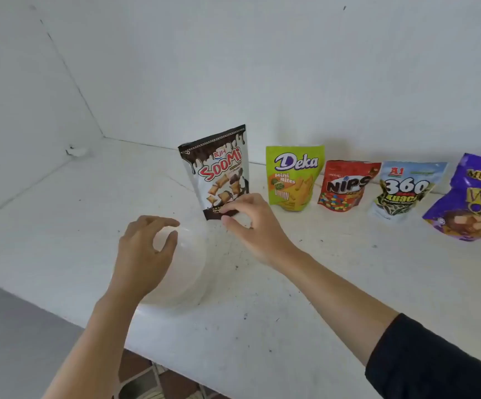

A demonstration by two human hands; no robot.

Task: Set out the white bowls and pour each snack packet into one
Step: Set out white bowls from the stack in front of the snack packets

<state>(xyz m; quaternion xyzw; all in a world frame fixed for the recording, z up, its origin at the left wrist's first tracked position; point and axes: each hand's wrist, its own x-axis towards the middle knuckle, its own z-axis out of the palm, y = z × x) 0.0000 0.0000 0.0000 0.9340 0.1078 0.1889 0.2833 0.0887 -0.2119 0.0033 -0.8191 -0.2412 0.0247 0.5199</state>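
Observation:
A white bowl (189, 266), blurred and tilted, sits at the counter's front left under my left hand (144, 251), whose thumb and fingers close on its rim. My right hand (251, 226) is just right of it, in front of the foot of the upright brown-and-white Soomi packet (219, 168). Its fingers are curled around something small and white that I cannot make out. Further right stand the green Deka packet (292, 177), the red Nips packet (346, 185), the 360 Kuaci packet (403, 190) and a purple wafer packet (475, 197).
The white counter (291, 283) meets white walls at the back and left, with a corner at the far left. Its front edge runs diagonally below my arms, and tiled floor (158, 381) shows beneath. The packets line the back wall.

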